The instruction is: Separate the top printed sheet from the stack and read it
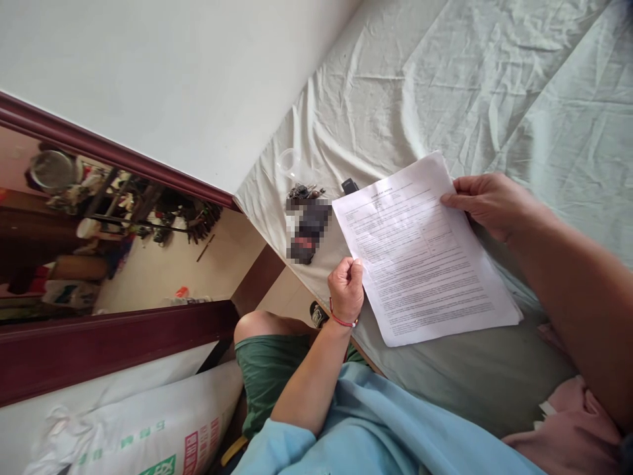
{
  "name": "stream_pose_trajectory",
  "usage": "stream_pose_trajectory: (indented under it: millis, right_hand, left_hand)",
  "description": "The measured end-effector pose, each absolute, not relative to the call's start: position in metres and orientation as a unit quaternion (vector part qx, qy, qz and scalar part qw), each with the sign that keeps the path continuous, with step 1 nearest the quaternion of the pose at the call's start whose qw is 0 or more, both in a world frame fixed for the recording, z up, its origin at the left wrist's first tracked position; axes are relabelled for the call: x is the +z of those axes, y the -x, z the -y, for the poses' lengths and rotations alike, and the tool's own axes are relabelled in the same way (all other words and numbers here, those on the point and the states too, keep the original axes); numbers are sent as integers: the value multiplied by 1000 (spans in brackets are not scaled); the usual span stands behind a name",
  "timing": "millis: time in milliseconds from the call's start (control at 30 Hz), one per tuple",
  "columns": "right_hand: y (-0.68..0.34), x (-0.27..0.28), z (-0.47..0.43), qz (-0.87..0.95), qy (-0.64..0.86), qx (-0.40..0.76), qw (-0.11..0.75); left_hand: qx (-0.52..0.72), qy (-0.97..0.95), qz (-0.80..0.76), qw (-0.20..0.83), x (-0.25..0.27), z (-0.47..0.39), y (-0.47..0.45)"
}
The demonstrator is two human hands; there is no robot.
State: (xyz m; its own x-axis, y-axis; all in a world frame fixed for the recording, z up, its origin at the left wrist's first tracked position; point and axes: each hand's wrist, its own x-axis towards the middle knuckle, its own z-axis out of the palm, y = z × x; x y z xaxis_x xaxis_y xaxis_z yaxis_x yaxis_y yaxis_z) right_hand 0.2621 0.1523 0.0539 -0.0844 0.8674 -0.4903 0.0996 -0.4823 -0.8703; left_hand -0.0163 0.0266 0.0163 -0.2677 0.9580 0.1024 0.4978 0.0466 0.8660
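A stack of printed paper sheets point(425, 264) is held tilted over the bed, with small dark text and a bold heading near its top edge. My left hand point(346, 290), with a red string bracelet at the wrist, pinches the sheets at their left edge. On the opposite side, near the upper right corner, my right hand point(499, 204) grips them with the thumb on top and the fingers underneath. Behind the top edge of the paper lies a small black object point(349, 187), partly covered.
Left of the paper, a bunch of keys point(305, 192), a clear round item point(289, 160) and a pixelated dark object point(310, 231) lie on the pale sheet point(475, 86). Pink cloth point(568, 422) is at lower right. A white sack point(148, 422) stands by the doorway.
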Motion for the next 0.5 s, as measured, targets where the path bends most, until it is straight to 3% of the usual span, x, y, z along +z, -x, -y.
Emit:
stream_pose_trajectory:
  millis: [333,500]
  right_hand:
    - [-264,49,-153,402,596,621,312]
    - [-264,55,-151,336,546,694,327]
  left_hand:
    - [430,-541,-672,267,16,-26,15]
    - [426,-546,-675,254,16,-27,17]
